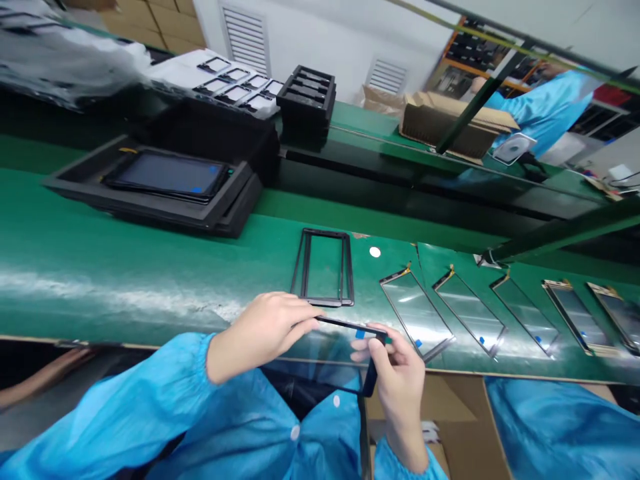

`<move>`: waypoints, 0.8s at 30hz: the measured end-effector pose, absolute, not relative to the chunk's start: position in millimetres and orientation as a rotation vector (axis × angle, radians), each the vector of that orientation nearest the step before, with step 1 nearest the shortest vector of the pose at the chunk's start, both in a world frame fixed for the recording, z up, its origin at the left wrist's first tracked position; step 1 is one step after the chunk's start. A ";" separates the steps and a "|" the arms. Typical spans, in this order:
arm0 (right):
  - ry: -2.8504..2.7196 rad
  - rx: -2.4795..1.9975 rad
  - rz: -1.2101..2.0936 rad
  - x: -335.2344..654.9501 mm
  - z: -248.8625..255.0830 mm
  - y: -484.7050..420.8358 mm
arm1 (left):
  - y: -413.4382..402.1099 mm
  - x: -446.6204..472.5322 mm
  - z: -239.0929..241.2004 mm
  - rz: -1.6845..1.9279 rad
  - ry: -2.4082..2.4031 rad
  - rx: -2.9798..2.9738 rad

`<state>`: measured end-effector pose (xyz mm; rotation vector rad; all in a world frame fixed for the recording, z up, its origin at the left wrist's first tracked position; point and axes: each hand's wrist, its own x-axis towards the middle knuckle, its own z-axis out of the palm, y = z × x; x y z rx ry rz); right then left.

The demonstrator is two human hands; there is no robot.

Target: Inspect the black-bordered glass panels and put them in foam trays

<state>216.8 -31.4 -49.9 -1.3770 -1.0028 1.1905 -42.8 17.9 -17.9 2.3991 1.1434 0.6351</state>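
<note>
A clear touch panel (325,353) with a black border and small blue tabs is held tilted in front of my chest. My left hand (267,331) pinches its upper left corner between thumb and fingers. At the opposite end, my right hand (400,370) grips the black edge, with fingertips showing through the glass. Just beyond the panel, a few thin black rectangular frames (327,303) lie overlapping on the green bench (210,273). To the right, several similar glass panels (417,308) with orange flex tails lie in a slanted row.
A black foam tray (220,217) at the left holds stacked dark panels (165,172). Behind it, black trays (307,100) and white-backed parts (235,83) sit on a raised shelf. A green post (493,257) stands at the right. Other people in blue sleeves (550,107) are nearby.
</note>
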 end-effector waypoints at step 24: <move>-0.865 -1.361 1.454 216.6 -67.0 -21.1 | -35.5 -15.8 -52.3 0.827 1.062 0.754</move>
